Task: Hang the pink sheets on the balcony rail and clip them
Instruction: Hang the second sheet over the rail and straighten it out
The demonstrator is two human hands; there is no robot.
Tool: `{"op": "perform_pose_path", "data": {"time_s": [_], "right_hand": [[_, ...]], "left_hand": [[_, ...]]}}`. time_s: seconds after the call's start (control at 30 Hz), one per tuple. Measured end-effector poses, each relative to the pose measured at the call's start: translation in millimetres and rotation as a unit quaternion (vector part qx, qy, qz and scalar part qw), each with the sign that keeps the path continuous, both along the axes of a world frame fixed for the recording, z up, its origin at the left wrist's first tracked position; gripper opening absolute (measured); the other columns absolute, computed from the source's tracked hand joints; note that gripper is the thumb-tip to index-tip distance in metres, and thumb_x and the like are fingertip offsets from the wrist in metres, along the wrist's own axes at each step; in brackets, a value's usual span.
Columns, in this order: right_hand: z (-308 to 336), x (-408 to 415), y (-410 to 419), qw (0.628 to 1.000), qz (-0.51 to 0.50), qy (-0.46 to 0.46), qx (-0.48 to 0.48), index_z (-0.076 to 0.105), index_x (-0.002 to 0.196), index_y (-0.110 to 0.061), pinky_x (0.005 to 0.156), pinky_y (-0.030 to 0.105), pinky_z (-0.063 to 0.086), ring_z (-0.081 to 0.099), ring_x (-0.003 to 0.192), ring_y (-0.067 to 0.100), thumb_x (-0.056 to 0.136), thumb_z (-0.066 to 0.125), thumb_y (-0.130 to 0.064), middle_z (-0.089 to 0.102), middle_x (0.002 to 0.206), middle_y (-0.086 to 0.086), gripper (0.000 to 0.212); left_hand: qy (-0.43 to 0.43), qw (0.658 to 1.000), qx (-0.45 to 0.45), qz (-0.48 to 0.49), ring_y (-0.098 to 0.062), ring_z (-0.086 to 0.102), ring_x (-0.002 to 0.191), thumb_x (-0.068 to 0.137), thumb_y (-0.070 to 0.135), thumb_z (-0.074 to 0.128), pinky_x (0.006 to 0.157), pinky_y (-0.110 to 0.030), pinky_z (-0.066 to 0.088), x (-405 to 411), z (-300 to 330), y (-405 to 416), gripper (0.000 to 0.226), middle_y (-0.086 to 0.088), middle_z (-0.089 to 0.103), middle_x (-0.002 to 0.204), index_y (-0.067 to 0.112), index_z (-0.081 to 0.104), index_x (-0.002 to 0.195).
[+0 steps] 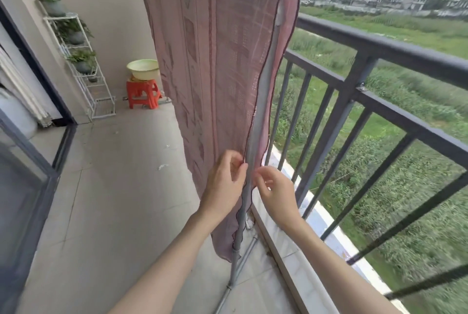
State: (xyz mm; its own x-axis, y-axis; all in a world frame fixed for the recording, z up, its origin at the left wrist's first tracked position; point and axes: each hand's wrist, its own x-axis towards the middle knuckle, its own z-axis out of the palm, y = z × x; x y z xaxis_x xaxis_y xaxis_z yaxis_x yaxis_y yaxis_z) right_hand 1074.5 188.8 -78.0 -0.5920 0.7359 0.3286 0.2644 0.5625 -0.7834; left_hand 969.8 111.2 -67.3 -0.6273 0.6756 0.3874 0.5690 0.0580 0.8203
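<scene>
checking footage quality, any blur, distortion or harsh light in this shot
Head view: soft, even daylight, no hard shadows or glare. Wide-angle bending curves the balcony rail and the drying rack pole. The lower right edge smears, streaking the grass and bars. The pink sheet, left hand and right hand are fairly sharp.

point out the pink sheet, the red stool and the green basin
pink sheet [207,60]: head view, on the patterned face hanging over the drying rack
red stool [143,93]: head view, on its front between the legs
green basin [142,68]: head view, on its outer wall, atop the stool
</scene>
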Motion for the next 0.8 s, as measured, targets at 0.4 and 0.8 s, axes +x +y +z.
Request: {"op": "perform_pose_path", "data": {"time_s": [0.4,0.8], "right_hand": [[-59,-110,-79,0.909,0.256,-0.326,0.039,0.016,0.147,-0.03,0.11,0.036,0.027,0.021,0.141,0.018,0.092,0.046,-0.042,0.017,0.156,-0.001,0.064],[-28,-409,-141,0.897,0.242,-0.32,0.187,0.009,0.147,-0.032,0.115,0.047,0.015,0.008,0.144,0.021,0.091,0.041,-0.052,0.01,0.157,-0.001,0.067]], "left_hand": [[0.088,0.959,-0.267,0.045,-0.018,0.025,0.136,0.091,0.037,0.048,0.111,-0.033,0.022,-129,-74,-147,0.053,0.0,0.03,0.148,0.022,0.033,0.139],[0.092,0.937,-0.313,0.126,-0.014,0.0,0.143,0.094,0.043,0.034,0.117,-0.041,0.003,-401,-67,-264,0.055,0.004,0.008,0.156,0.031,0.017,0.145]]}}
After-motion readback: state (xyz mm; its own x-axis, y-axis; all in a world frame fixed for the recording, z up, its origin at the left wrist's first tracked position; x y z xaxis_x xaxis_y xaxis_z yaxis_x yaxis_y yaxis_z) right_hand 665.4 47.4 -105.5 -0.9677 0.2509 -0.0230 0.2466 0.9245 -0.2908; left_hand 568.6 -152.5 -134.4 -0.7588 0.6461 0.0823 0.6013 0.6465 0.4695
